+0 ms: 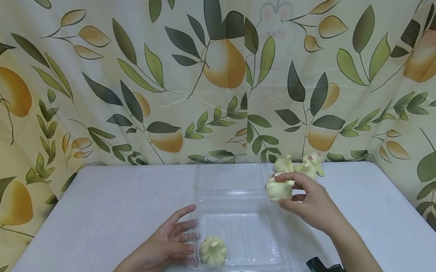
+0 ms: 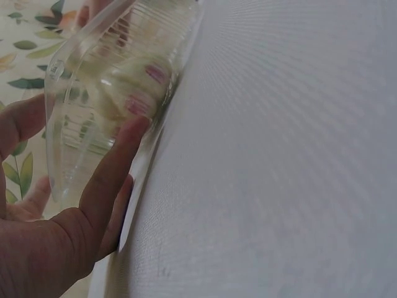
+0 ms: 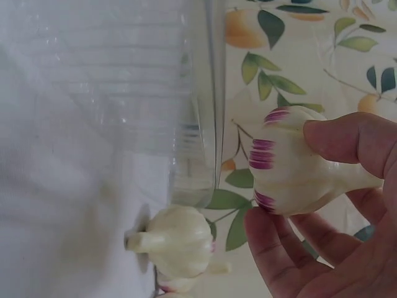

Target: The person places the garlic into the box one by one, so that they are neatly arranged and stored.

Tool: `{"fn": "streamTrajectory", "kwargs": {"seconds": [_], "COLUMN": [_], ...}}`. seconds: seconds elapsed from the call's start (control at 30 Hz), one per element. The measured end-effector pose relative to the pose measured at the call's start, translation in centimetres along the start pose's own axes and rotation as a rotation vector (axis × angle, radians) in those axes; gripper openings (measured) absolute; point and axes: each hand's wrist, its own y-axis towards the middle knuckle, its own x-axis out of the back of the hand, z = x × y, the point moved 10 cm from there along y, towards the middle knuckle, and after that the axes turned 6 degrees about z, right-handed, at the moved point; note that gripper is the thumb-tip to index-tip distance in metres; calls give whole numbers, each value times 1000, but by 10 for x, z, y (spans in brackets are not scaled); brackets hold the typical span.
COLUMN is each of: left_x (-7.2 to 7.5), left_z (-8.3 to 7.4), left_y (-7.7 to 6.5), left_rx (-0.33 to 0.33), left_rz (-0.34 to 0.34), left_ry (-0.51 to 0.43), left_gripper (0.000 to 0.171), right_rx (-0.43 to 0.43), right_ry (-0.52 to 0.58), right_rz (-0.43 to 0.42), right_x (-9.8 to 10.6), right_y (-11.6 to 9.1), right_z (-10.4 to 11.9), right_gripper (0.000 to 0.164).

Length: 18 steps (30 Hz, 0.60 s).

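Observation:
My right hand (image 1: 311, 202) pinches a cream garlic bulb (image 1: 278, 190) between thumb and fingers, lifted by the right edge of a clear plastic clamshell container (image 1: 248, 237). Purple streaks mark this bulb's base in the right wrist view, and its stem points back toward the palm. Inside the container's front left corner sits another garlic bulb (image 1: 213, 252), stem up. My left hand (image 1: 159, 251) is at the container's left wall, fingers spread, with the thumb against the plastic beside that bulb in the left wrist view. The container's lid (image 1: 229, 176) lies folded back.
Several more garlic bulbs (image 1: 309, 166) lie behind my right hand near the table's back edge. A black object (image 1: 327, 271) is beside my right wrist. The white-covered table (image 1: 127, 198) meets a fruit-patterned curtain (image 1: 208, 123) at the back.

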Motion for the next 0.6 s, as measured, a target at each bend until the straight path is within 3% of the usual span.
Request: {"fn": "streamTrajectory", "kwargs": {"seconds": [0.6], "left_x": [-2], "left_z": [-3], "left_y": [0], "left_rx": [-9], "left_rz": [17], "left_ry": [5], "left_gripper": [94], "right_rx": [96], "right_ry": [-11], "right_rz": [18], "right_x": [-15], "right_y": [0], "right_z": [15], "right_gripper": [49]}}
